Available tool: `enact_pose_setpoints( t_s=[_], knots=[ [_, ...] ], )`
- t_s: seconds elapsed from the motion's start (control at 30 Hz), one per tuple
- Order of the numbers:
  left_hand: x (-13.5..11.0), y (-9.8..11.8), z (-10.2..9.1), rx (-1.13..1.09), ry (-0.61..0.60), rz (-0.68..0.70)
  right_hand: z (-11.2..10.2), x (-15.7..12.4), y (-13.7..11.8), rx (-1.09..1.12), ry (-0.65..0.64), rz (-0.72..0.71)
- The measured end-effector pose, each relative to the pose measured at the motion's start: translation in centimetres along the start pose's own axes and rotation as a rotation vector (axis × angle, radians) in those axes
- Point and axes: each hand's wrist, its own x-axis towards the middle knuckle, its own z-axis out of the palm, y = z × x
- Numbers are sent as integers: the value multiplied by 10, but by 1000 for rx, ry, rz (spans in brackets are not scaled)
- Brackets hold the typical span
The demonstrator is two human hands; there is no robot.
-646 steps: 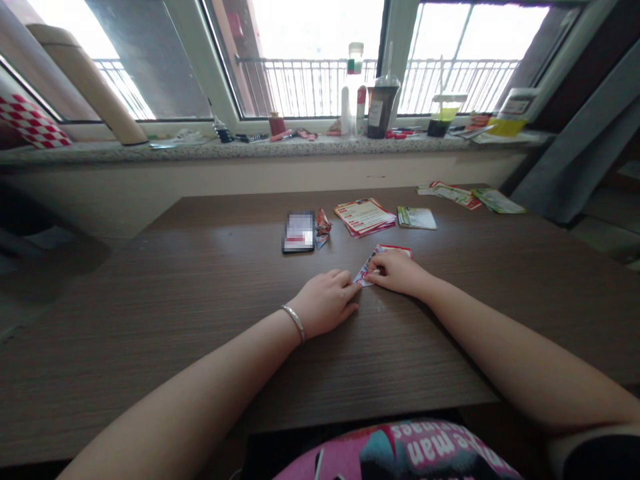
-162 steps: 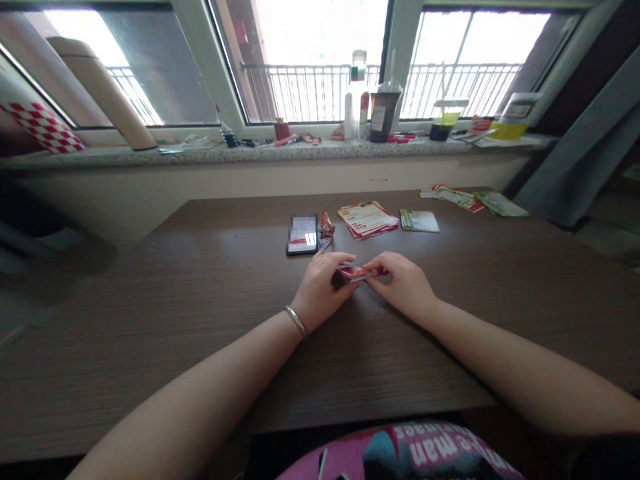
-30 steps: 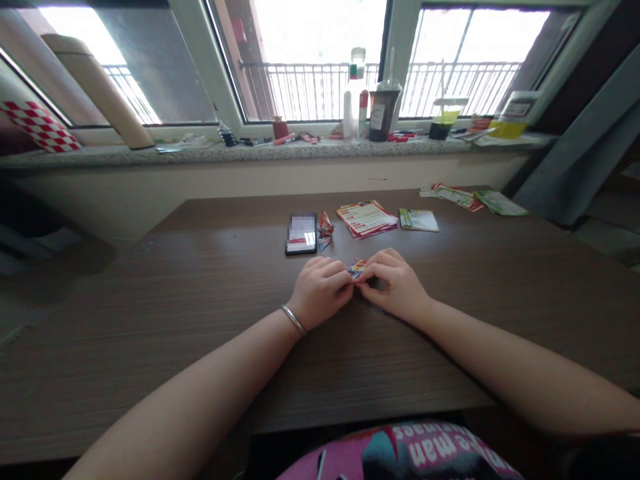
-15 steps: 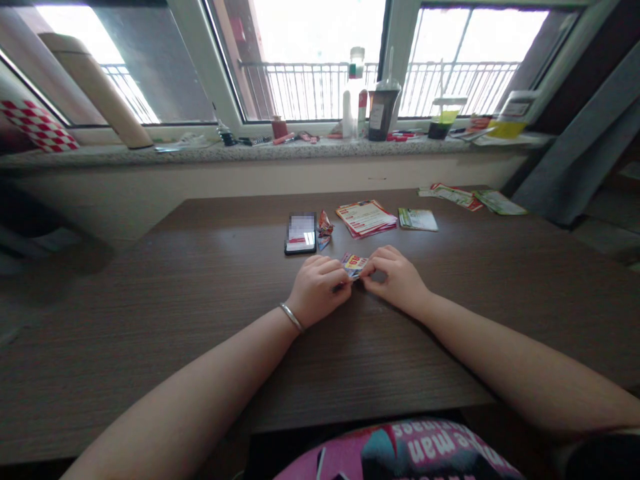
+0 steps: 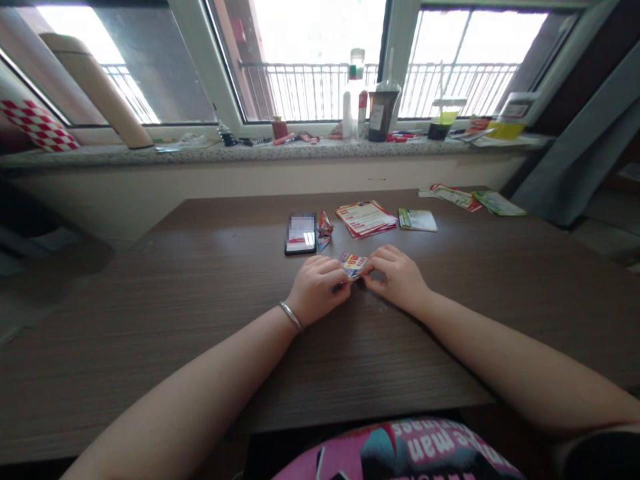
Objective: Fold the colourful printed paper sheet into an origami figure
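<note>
Between my hands is a small piece of printed paper point(image 5: 354, 263), yellow, red and purple, just above or on the brown table point(image 5: 210, 320). My left hand point(image 5: 319, 287) pinches its left edge, the fingers curled over. My right hand point(image 5: 393, 275) pinches the right edge between thumb and fingertips. The paper's lower edge is partly hidden by the fingers. Just beyond my left hand lie a folded colourful paper piece point(image 5: 325, 228) and a phone point(image 5: 301, 233) with a lit screen.
A stack of red-edged cards point(image 5: 366, 219) lies beyond my hands, with a smaller green-white card stack point(image 5: 417, 220) beside it. More cards point(image 5: 457, 197) spread at the far right. Bottles, a dark drink cup point(image 5: 383, 113) and other items stand on the windowsill point(image 5: 200, 155).
The paper between my fingers has shifted very slightly, and a little more of its printed face shows. Both hands stay nearly in place; everything else is still.
</note>
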Motion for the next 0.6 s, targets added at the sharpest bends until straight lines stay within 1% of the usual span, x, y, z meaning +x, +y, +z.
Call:
enact_pose_setpoints(
  t_s=[0.13,0.27,0.4,0.6],
  knots=[
    [-1,0,-2,11,-36,6,0,0,0,-43,-17,-51],
    [-1,2,-7,118,-96,71,-1,0,-2,-109,-30,-109],
    [-2,2,-8,188,-114,92,-1,0,-3,-100,-15,-102],
    [-2,0,-5,140,-120,82,0,0,-2,-104,-20,-85]
  ],
)
